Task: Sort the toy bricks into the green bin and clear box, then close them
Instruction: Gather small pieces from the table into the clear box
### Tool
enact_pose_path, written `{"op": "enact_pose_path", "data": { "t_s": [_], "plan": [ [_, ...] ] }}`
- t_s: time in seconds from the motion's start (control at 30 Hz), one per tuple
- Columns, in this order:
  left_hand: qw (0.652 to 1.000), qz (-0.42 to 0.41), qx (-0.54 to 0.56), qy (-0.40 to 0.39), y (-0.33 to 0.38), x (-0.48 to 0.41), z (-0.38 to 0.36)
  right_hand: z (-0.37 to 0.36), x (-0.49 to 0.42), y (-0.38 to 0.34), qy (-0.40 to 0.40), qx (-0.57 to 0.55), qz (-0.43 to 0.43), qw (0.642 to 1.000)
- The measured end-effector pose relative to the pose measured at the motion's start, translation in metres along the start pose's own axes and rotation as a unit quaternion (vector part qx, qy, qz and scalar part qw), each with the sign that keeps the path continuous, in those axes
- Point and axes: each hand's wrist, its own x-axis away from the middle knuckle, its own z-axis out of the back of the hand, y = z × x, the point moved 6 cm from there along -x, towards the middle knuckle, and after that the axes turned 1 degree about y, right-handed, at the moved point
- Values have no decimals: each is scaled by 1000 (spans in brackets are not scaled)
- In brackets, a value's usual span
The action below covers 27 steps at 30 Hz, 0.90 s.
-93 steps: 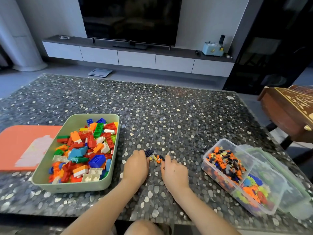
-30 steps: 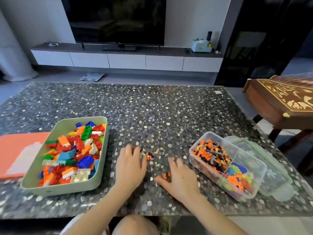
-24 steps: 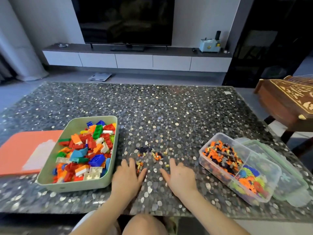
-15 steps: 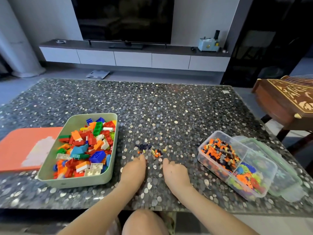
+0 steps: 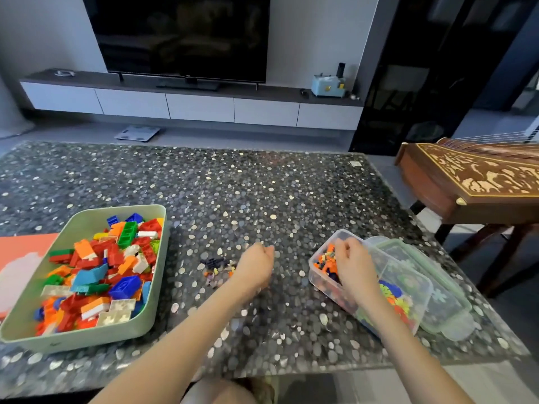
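Head view: glossy pebble-patterned table. Rounded matte green bin sits left, uncovered, heaped with chunky studded bricks. Left hand curled just beside loose tiny pieces; contents can't tell. Right hand over rectangular clear box, fingers bent down; grip unclear. Green-rimmed lid beside box.

Green bin: open, rectangular with rounded corners, on the desk at left, heaped with large bricks in red, orange, blue, green and white. Salmon lid flat just left of it. Clear box: open, at right, angled, holding small orange, dark and multicoloured pieces. Its green-rimmed lid lies against its right side. Small loose pieces scattered on the desk between the two.
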Motion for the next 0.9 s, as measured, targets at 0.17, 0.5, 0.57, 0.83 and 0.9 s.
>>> {"op": "enact_pose_path", "data": {
  "t_s": [0.17, 0.5, 0.57, 0.83, 0.9],
  "plan": [
    [993, -65, 7, -94, 80, -5, -69, 14, -35, 32, -89, 189, -39, 977],
    [985, -112, -104, -77, 93, -21, -83, 32, -42, 44, -95, 40, -142, 984],
    [988, -129, -51, -63, 90, -17, -68, 38, -41, 38, -52, 70, -107, 990],
    [956, -104, -203, 183, -28, -9, 33, -9, 27, -28, 13, 120, 140, 983],
    [927, -68, -292, 224, -59, -11, 51, -55, 52, -39, -67, 170, 195, 964]
  ]
}}
